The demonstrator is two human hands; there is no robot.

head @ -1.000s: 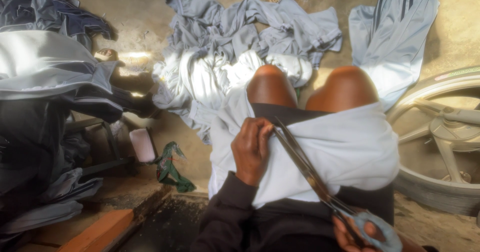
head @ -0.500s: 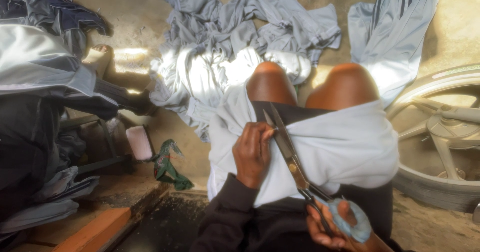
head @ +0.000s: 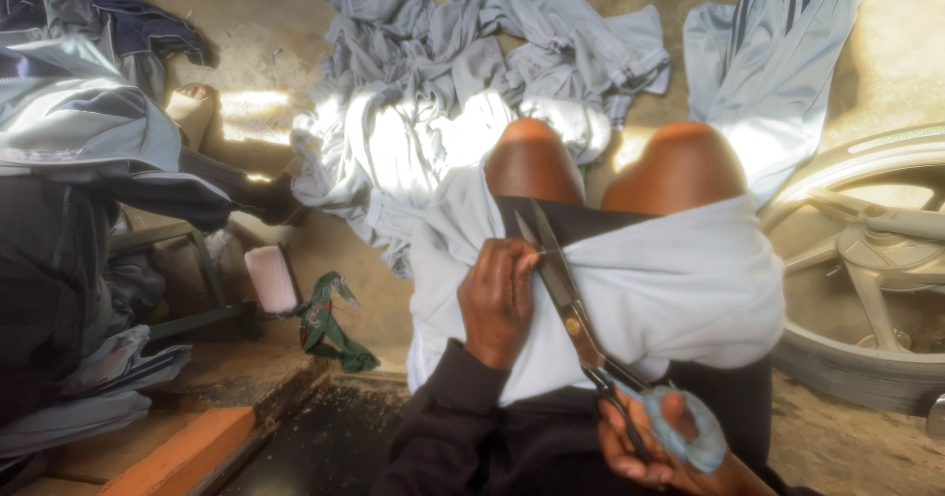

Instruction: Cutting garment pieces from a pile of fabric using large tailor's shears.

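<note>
**Scissors at the edge of a pale grey garment**

Head view: the person sits with both knees up, and a pale grey garment [head: 669, 289] lies draped across the lap, just below the knees. The left hand [head: 497, 299] is closed on a fold of that cloth at its upper left edge, pinching it taut. The right hand [head: 655, 447] is clamped around the handles of a pair of scissors [head: 571, 309], 1 handle wrapped in light blue padding; the 2 blades are slightly parted, their tips touching the cloth edge right beside the left fingers.

On the floor beyond the knees lies a heap of grey garments [head: 472, 93], with another striped grey piece [head: 768, 63] to the right. A spoked wheel [head: 866, 289] rests at the far right. At left sit piled dark clothes [head: 79, 142], a small pink block [head: 271, 278] and a green rag [head: 330, 324]. No container shows in the picture.
</note>
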